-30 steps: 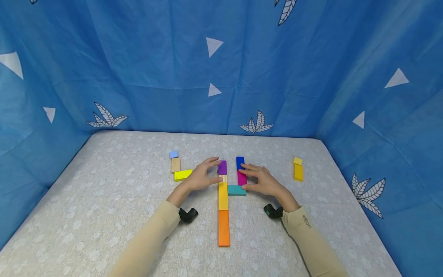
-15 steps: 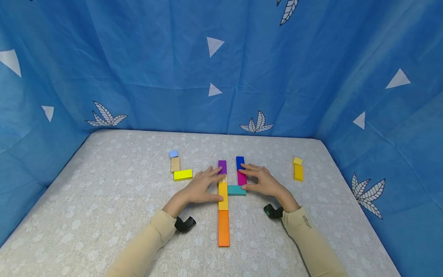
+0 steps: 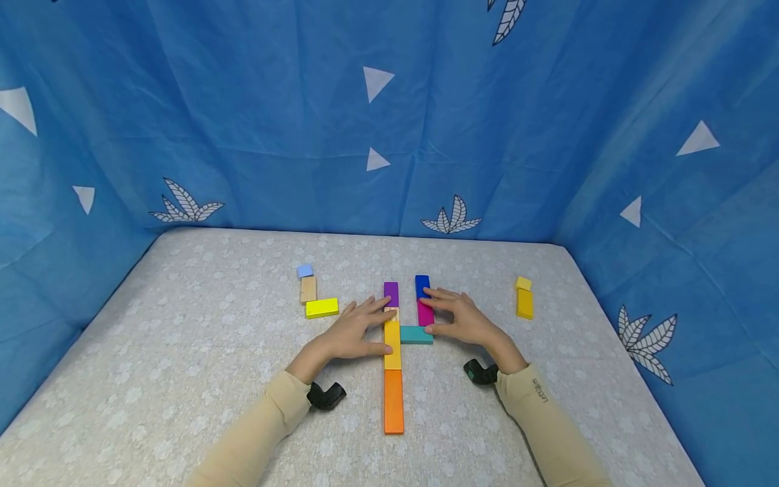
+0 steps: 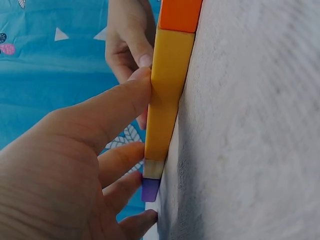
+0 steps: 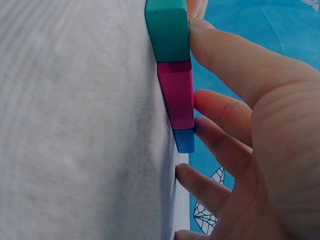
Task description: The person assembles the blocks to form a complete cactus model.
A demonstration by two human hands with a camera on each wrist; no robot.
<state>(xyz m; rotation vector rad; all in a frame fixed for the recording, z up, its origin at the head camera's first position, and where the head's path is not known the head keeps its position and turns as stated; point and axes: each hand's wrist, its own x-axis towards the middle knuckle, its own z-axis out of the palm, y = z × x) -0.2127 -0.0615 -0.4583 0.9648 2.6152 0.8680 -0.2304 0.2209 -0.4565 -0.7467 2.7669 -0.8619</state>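
Creased blue cloth (image 3: 402,101) hangs beyond a pale floral table cover (image 3: 213,352). The left hand (image 3: 353,334), fingers spread, touches a smooth, oblong golden-yellow block (image 3: 394,335) and a purple block (image 3: 392,289). The right hand (image 3: 464,320), likewise spread, touches a teal block (image 3: 414,335), magenta block (image 3: 426,316) and blue block (image 3: 422,281). A flat orange block (image 3: 393,402) lies between the forearms, abutting the golden-yellow block.

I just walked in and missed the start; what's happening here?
A person's left hand touches a yellow block and a purple block, laid in line with an orange block. Their right hand touches a teal block, pink block and blue block. Three other blocks lie off to the left, two more to the right.
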